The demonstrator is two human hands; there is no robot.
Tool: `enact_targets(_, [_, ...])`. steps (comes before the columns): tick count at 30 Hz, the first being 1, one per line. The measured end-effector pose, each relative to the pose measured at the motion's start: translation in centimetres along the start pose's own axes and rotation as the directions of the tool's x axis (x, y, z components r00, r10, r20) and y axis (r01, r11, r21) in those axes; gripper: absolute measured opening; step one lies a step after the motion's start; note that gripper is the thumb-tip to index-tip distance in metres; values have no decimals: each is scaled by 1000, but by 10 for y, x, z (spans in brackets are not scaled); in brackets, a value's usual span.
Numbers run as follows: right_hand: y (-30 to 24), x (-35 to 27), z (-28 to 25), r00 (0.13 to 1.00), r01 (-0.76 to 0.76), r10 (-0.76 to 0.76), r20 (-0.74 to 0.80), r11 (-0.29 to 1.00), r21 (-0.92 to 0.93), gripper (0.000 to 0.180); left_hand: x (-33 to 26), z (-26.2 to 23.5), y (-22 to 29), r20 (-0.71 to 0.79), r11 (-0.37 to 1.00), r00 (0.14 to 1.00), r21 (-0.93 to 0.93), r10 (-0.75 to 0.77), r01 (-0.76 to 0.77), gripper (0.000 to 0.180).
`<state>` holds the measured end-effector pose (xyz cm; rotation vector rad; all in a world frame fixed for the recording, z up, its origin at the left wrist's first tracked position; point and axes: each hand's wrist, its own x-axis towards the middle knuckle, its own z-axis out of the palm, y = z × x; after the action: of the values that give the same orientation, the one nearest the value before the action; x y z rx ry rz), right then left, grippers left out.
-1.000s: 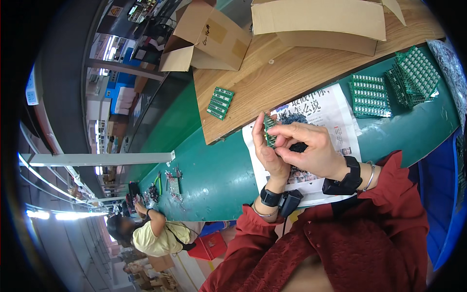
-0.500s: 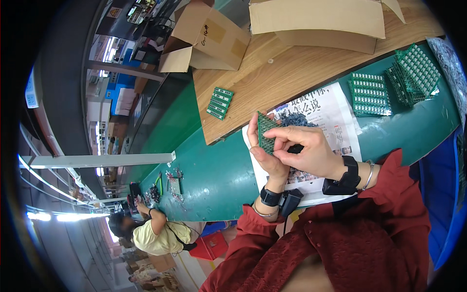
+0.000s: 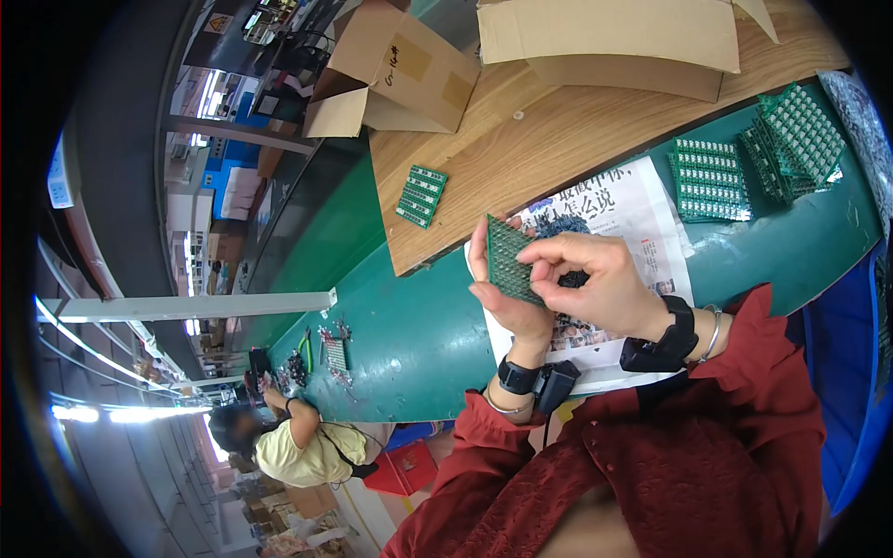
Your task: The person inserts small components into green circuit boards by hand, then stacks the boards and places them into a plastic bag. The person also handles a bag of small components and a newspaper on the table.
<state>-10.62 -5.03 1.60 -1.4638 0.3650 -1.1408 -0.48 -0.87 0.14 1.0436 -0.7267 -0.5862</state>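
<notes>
A green circuit board (image 3: 509, 263) with rows of small parts is gripped along its edges by my left hand (image 3: 517, 312), held tilted above the newspaper. My right hand (image 3: 600, 276) is closed in a pinch, its thumb and forefinger right at the board's face. Whatever sits between those fingertips is too small to make out. Under my hands, partly covered by them, lies a pile of small dark components (image 3: 566, 226) on the printed newspaper (image 3: 665, 246).
Stacked green boards (image 3: 712, 181) and another board pile (image 3: 800, 139) lie to the right on the green table (image 3: 419, 344). One board (image 3: 421, 196) rests on the wooden top (image 3: 502, 153). Cardboard boxes (image 3: 423, 74) stand behind. A co-worker (image 3: 302, 451) sits at far left.
The board has turned so more of its face shows. My right hand has shifted slightly right and down across it, still pinching.
</notes>
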Motion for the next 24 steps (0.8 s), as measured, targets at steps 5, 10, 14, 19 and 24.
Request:
enact_targets(5, [-1,0,4,994,-86,82,78,995,52,40,0,-4,0,11,999,999,-21,-48,48,83])
enact_targets(10, [5,-1,3,998,0,2,59,999,-35,40,0,-2,-1,20,997,998,-59,-57,58,83])
enact_targets(14, [7,-1,2,992,-114,109,62,989,95,39,2,-4,2,-15,995,996,-50,-83,83,83])
enact_targets(19, [1,1,3,998,16,-12,68,998,-66,40,0,-3,-2,5,997,997,-30,-71,71,80])
enact_targets(24, [8,0,1,985,-165,156,78,978,126,45,4,-1,4,-70,996,993,-26,-91,89,80])
